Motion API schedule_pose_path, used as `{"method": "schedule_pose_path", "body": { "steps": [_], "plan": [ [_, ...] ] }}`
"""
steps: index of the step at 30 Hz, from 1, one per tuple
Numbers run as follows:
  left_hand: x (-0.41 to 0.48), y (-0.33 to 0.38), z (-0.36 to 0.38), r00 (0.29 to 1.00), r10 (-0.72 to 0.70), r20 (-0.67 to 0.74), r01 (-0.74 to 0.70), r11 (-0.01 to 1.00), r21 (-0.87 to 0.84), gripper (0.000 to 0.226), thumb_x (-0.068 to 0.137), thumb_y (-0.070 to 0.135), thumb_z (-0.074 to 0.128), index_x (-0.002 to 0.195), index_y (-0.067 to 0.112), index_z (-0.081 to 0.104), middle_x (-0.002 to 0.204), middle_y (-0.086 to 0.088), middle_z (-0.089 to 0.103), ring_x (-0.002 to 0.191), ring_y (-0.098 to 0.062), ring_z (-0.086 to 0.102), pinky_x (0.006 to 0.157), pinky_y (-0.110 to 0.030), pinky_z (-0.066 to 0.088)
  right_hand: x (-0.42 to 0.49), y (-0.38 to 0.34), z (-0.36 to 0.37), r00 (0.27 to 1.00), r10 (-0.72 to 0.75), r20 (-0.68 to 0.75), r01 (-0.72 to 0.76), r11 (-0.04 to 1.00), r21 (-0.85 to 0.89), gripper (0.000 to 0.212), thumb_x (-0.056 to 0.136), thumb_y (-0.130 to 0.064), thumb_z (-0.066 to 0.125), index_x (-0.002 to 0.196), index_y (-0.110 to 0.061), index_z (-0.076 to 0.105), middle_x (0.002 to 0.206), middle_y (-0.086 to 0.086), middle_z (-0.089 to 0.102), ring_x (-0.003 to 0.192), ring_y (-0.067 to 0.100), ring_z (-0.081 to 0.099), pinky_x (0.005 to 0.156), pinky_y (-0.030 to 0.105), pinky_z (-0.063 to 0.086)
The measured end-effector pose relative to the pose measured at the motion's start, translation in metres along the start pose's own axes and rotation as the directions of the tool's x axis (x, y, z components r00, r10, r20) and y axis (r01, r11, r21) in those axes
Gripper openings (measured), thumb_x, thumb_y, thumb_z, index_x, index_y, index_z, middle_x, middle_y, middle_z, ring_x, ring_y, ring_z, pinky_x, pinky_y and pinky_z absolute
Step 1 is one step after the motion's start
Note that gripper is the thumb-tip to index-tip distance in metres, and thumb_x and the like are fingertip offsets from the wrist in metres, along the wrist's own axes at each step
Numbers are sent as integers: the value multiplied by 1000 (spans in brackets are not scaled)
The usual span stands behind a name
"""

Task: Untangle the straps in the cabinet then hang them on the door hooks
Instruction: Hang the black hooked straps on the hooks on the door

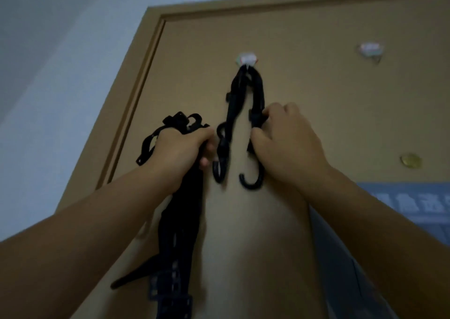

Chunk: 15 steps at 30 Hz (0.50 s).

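Note:
A black strap (233, 104) with hooked ends hangs doubled over a small white door hook (246, 59) on the brown door (304, 94). Its two curved end hooks dangle between my hands. My right hand (286, 139) pinches the right branch of this hanging strap near a buckle. My left hand (181, 148) is closed around a bundle of other black straps (177, 233); loops stick out above the fist and long tails trail down past my forearm.
A second white door hook (370, 49) sits bare at the upper right of the door. A round brass fitting (411, 160) is lower right. A blue printed sheet (411, 204) is stuck to the door at right. The door frame and pale wall lie left.

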<state>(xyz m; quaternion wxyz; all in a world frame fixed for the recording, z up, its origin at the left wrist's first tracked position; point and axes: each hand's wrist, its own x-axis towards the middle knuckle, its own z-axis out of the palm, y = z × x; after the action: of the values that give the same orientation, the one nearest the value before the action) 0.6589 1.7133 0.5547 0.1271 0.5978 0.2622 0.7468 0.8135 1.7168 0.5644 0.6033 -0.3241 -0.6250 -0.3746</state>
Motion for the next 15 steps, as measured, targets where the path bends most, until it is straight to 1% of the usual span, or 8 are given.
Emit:
{"method": "schedule_pose_path", "body": {
  "steps": [2, 4, 5, 7, 9, 11, 13, 15],
  "plan": [
    [-32, -12, -5, 996, -88, 21, 88, 996, 8, 22, 85, 26, 62, 79, 6, 66, 58, -1, 57, 32, -6, 44, 35, -12, 37, -36, -4, -9, 998, -28, -48, 31, 998, 63, 28, 89, -25, 47, 113, -12, 49, 102, 3, 38, 96, 19, 39, 72, 28, 30],
    [-62, -23, -9, 987, -159, 32, 159, 987, 12, 26, 85, 31, 63, 85, 5, 66, 57, 0, 55, 33, -6, 44, 36, -12, 36, -74, -10, -20, 999, -22, -30, 27, 981, 192, 21, 86, -24, 50, 105, -13, 52, 92, -3, 38, 86, 15, 40, 65, 24, 31],
    [-76, -26, -12, 980, -194, 38, 194, 981, 8, 28, 84, 33, 63, 86, 5, 66, 56, 0, 53, 33, -6, 43, 36, -12, 36, -93, -12, -27, 1000, 13, 21, -18, 959, 282, 17, 86, -25, 51, 100, -17, 53, 87, -6, 41, 79, 12, 43, 62, 18, 33],
    [-104, -32, -16, 959, -276, 67, 278, 960, -22, 31, 85, 39, 60, 83, 9, 67, 52, 2, 52, 34, -6, 44, 37, -13, 36, -129, -17, -36, 976, 123, 182, -193, 874, 445, 9, 85, -28, 53, 92, -22, 53, 81, -13, 47, 70, 3, 47, 58, 9, 36],
    [-134, -42, -19, 920, -380, 99, 386, 921, -55, 35, 86, 45, 55, 74, 15, 67, 46, 4, 51, 35, -7, 44, 39, -15, 37, -161, -25, -43, 914, 219, 342, -378, 765, 521, 6, 84, -28, 56, 86, -22, 55, 73, -12, 51, 64, -5, 49, 55, 6, 39],
    [-168, -54, -19, 863, -487, 135, 500, 861, -89, 38, 88, 45, 50, 72, 16, 68, 45, 2, 50, 37, -9, 44, 42, -20, 36, -194, -36, -50, 840, 283, 462, -521, 656, 545, 10, 86, -27, 57, 78, -21, 56, 65, -9, 52, 55, -6, 50, 50, 6, 41],
    [-200, -65, -19, 808, -561, 181, 583, 805, -109, 36, 90, 39, 46, 81, 11, 68, 52, -2, 55, 43, -13, 51, 48, -25, 42, -227, -50, -56, 772, 294, 564, -611, 586, 532, 12, 85, -30, 58, 78, -20, 58, 65, -6, 58, 54, -3, 54, 51, 9, 44],
    [-227, -71, -20, 751, -620, 226, 651, 754, -94, 32, 91, 33, 47, 89, 10, 68, 67, -7, 68, 62, -19, 65, 65, -33, 52, -253, -66, -64, 723, 265, 637, -658, 546, 519, 9, 83, -31, 60, 83, -22, 57, 71, -7, 59, 59, -2, 54, 53, 8, 43]
  ]
}}
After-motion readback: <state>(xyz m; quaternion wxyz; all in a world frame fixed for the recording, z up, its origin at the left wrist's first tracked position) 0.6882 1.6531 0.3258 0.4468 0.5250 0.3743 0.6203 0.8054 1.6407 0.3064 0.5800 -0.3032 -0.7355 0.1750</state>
